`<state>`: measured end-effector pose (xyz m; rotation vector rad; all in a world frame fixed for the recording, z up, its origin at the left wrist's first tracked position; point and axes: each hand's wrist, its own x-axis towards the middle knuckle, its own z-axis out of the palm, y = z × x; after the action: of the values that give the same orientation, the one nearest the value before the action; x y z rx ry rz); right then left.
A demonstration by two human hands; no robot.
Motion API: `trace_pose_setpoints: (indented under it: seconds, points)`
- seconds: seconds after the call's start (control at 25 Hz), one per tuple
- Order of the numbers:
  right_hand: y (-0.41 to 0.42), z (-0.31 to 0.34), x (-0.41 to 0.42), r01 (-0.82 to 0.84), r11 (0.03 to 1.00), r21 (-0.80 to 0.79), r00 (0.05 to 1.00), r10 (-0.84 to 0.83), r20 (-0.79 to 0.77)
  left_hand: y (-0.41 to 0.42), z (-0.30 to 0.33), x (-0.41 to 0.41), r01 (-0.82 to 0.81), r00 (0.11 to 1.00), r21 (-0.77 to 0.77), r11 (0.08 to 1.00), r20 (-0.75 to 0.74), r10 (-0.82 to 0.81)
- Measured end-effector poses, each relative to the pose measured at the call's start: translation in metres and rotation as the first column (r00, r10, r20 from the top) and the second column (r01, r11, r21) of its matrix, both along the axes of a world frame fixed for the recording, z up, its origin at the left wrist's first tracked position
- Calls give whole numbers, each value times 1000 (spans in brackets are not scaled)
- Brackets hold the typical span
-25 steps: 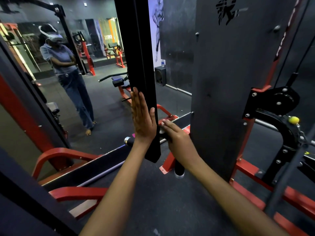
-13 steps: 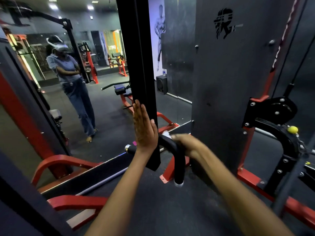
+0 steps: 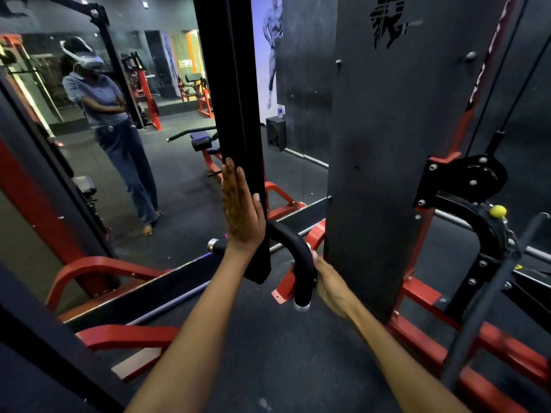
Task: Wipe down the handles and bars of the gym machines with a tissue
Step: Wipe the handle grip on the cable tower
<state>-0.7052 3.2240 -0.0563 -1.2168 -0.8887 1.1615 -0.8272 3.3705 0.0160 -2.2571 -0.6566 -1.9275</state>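
Note:
A black curved handle bar (image 3: 293, 248) with chrome end caps hangs at the bottom of a black vertical post (image 3: 238, 114). My left hand (image 3: 240, 210) lies flat with straight fingers against the post's left face. My right hand (image 3: 329, 281) wraps around the downward-pointing right end of the handle. A sliver of white tissue (image 3: 310, 248) peeks out above its fingers, pressed against the bar; most of the tissue is hidden.
A tall dark weight-stack cover (image 3: 387, 144) stands just right of the handle. Red frame rails (image 3: 432, 299) run along the floor. A pulley bracket with a yellow ball (image 3: 497, 210) is at right. A wall mirror (image 3: 134, 144) ahead reflects a person and other machines.
My right hand has slid from the top of the handle's curve down its right end toward the chrome cap. My left hand has stayed flat on the post.

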Motion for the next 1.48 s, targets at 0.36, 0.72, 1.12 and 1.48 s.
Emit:
trace_pose_setpoints:
  seconds: [0.36, 0.72, 1.12, 1.48]
  points:
    - [46, 93, -14, 172, 937, 303, 830, -303, 468, 0, 0, -2, 0, 1000, -28, 1000, 19, 0]
    - [-41, -27, -13, 245, 722, 647, 456, -675, 580, -3, -3, -6, 29, 1000, -16, 999, 4, -29]
    - [-8, 15, -35, 195, 764, 615, 575, -597, 560, -2, -3, -7, 24, 1000, -27, 999, 1, -24]
    - [23, 63, -44, 110, 773, 625, 524, -579, 625, 0, -3, -3, 28, 1000, -29, 999, 6, -28]
